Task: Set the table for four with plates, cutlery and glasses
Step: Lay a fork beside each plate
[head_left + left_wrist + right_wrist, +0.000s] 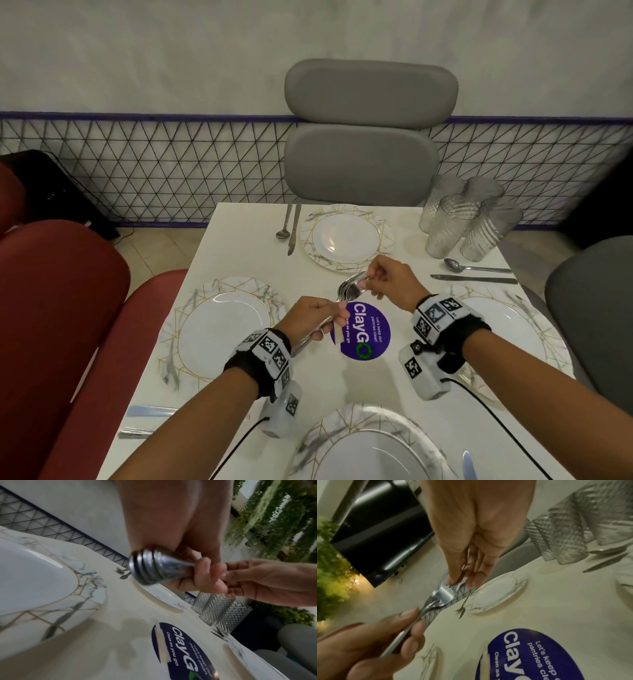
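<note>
Gripping the fork bundle by its handles, the left hand is steadying it while the right hand's fingers are pinching the tines; a loose grip risks forks slipping onto the table beneath them.

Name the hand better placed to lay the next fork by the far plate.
Probably right: the right hand pinches the tine end of the forks, nearest the far plate; the left hand grips the handles.
</note>
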{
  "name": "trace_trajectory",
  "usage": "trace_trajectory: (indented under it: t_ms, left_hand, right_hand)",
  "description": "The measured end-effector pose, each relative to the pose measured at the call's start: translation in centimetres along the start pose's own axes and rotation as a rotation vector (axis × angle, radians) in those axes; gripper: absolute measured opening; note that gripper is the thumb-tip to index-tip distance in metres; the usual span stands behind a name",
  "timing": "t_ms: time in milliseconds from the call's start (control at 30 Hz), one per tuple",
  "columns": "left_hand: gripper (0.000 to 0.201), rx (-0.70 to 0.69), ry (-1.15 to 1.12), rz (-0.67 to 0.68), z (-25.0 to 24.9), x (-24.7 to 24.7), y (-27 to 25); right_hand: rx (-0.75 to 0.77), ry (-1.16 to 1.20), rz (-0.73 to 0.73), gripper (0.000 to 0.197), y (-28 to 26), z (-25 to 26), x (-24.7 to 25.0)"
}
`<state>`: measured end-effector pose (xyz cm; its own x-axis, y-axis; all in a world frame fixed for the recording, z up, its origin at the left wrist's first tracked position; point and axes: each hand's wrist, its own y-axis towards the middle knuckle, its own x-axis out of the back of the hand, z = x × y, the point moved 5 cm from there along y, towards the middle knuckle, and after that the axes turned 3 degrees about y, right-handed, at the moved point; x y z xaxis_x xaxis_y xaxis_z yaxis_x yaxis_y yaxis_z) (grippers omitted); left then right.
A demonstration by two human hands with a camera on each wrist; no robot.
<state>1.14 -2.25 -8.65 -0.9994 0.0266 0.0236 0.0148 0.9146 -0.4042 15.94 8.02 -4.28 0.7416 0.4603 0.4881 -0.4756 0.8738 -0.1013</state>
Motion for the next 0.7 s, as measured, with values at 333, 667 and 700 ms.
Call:
trace_trajectory:
  t_ms: [333, 667, 700]
  left_hand:
    - [0.031, 0.078, 0.009, -0.046, 0.4, 1.3, 0.3]
    - [0.029, 0.098, -0.065, -0.236, 1.9, 3.4, 1.7]
    - [0.029, 0.100, -0.067, -0.236, 2.0, 3.2, 1.8]
  right_hand:
    - [-0.098, 0.185, -0.003, 0.010, -0.5, -2.8, 5.7]
    - [-0.387, 0.356, -0.672, 0.023, -1.3, -9.5, 10.7]
    - [-0.410, 0.325, -0.697, 0.016, -1.3, -10.1, 10.1]
